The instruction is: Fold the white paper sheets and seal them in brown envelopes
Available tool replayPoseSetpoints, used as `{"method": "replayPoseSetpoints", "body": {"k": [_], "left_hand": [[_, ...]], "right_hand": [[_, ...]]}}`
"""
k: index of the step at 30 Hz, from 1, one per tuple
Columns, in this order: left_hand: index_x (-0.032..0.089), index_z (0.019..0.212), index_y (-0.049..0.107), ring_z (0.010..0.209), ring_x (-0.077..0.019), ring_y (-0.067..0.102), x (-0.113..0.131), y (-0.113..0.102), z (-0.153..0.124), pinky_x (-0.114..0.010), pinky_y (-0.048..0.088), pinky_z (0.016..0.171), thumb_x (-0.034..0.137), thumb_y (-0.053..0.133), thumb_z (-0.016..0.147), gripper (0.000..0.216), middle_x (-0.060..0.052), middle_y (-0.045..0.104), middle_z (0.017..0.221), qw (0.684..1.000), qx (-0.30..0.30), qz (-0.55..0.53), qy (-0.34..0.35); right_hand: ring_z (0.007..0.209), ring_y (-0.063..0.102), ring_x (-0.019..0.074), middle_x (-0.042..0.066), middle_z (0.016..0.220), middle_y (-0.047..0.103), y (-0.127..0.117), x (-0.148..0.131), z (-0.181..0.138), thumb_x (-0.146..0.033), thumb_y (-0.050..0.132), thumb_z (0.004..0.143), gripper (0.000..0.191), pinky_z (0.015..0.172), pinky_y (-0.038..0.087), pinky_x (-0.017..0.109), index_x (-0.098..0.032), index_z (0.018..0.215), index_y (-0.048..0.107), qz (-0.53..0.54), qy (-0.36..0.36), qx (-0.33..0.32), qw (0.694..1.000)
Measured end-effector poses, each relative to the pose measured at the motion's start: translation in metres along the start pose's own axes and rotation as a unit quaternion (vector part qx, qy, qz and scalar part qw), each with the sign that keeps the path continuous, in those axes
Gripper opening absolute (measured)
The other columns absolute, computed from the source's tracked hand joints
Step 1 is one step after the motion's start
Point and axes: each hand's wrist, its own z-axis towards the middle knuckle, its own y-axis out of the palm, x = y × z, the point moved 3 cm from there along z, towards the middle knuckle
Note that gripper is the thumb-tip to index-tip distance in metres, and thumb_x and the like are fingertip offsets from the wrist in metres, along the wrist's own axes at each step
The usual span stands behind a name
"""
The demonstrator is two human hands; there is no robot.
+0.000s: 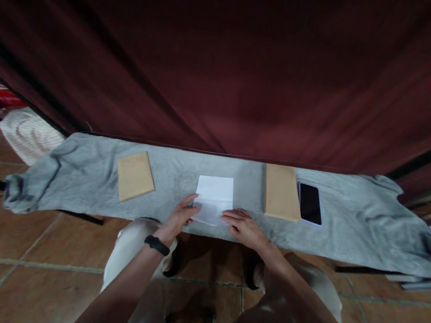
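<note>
A white sheet of paper point(215, 193) lies in the middle of a narrow bench covered with grey cloth point(87, 175). Its near edge is folded up. My left hand point(182, 215) pinches the sheet's near left corner, a black band on that wrist. My right hand point(244, 226) lies flat with fingers stretched out, pressing on the near right part of the paper.
A small brown envelope point(135, 175) lies to the left of the paper. A longer brown envelope point(281, 191) and a black phone point(309, 203) lie to the right. A dark red curtain point(230, 61) hangs behind the bench. Tiled floor lies below; my knees are under the bench edge.
</note>
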Motion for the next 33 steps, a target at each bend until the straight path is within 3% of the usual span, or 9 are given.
{"method": "replayPoseSetpoints", "body": {"k": [4,7,9,11,13,16,21,28,33], "left_hand": [[0.019,0.123,0.07,0.058,-0.0112,0.06,-0.01,-0.003,-0.001,-0.021,0.049,0.051,0.026,0.058,0.086,0.04,-0.001,0.067,0.08,0.998,0.01,0.046,0.051],[0.02,0.107,0.076,0.097,-0.0201,0.069,-0.017,-0.01,-0.012,-0.035,0.06,0.082,0.015,0.046,0.086,0.037,-0.008,0.072,0.107,0.971,0.045,0.135,0.191],[0.023,0.106,0.077,0.124,-0.0223,0.061,-0.021,-0.013,-0.022,-0.043,0.051,0.107,0.01,0.045,0.083,0.041,-0.008,0.067,0.13,0.939,0.02,0.182,0.29],[0.024,0.111,0.075,0.133,-0.0226,0.055,-0.024,-0.014,-0.029,-0.046,0.042,0.116,0.012,0.049,0.084,0.04,-0.007,0.063,0.138,0.919,-0.027,0.201,0.339],[0.023,0.112,0.074,0.124,-0.0236,0.061,-0.025,-0.014,-0.029,-0.045,0.045,0.112,0.021,0.055,0.087,0.031,-0.009,0.069,0.129,0.92,-0.051,0.195,0.336],[0.019,0.098,0.074,0.094,-0.022,0.068,-0.024,-0.014,-0.017,-0.036,0.054,0.089,0.039,0.059,0.09,0.026,-0.006,0.075,0.098,0.939,-0.035,0.18,0.292],[0.019,0.08,0.067,0.069,-0.0154,0.057,-0.022,-0.009,0.004,-0.026,0.046,0.066,0.048,0.056,0.09,0.033,0.002,0.062,0.069,0.945,0.029,0.196,0.26],[0.019,0.086,0.067,0.077,-0.0162,0.061,-0.005,0.004,0.018,-0.026,0.045,0.072,0.038,0.056,0.094,0.023,-0.003,0.067,0.084,0.919,0.123,0.254,0.275],[0.018,0.09,0.069,0.08,-0.0177,0.065,0.011,0.011,0.023,-0.026,0.043,0.071,0.034,0.055,0.098,0.022,-0.006,0.072,0.091,0.895,0.135,0.367,0.212]], "right_hand": [[0.111,0.071,0.0166,-0.002,0.12,0.077,-0.006,0.003,0.0,-0.025,0.049,0.103,0.031,0.097,0.054,0.028,-0.031,0.118,0.076,0.035,0.045,0.013,0.998],[0.093,0.075,0.017,-0.003,0.103,0.081,-0.01,0.005,0.0,-0.031,0.05,0.104,0.028,0.08,0.055,0.024,-0.031,0.109,0.078,0.047,0.081,-0.009,0.996],[0.087,0.075,0.0172,-0.002,0.098,0.081,-0.011,0.008,0.001,-0.031,0.052,0.103,0.027,0.076,0.054,0.024,-0.03,0.105,0.079,0.058,0.11,-0.012,0.992],[0.084,0.074,0.0172,-0.001,0.097,0.081,-0.011,0.01,0.003,-0.029,0.053,0.102,0.026,0.075,0.052,0.024,-0.028,0.102,0.078,0.074,0.13,-0.01,0.989],[0.082,0.073,0.0166,0.0,0.096,0.08,-0.01,0.011,0.005,-0.028,0.053,0.101,0.024,0.073,0.051,0.024,-0.027,0.1,0.078,0.085,0.135,-0.005,0.987],[0.077,0.07,0.016,0.002,0.089,0.078,-0.009,0.013,0.008,-0.03,0.053,0.102,0.024,0.069,0.048,0.023,-0.023,0.094,0.075,0.085,0.132,0.008,0.988],[0.08,0.066,0.0161,0.003,0.09,0.072,-0.006,0.021,0.013,-0.03,0.054,0.102,0.026,0.073,0.045,0.025,-0.021,0.082,0.068,0.031,0.167,0.064,0.983],[0.099,0.063,0.0209,0.006,0.099,0.07,-0.001,0.025,0.03,-0.033,0.053,0.103,0.028,0.088,0.043,0.032,-0.02,0.083,0.068,-0.078,0.223,0.097,0.967],[0.103,0.059,0.0231,0.009,0.105,0.07,-0.001,0.024,0.038,-0.034,0.051,0.103,0.028,0.088,0.04,0.035,-0.02,0.089,0.07,-0.132,0.256,0.096,0.953]]}}
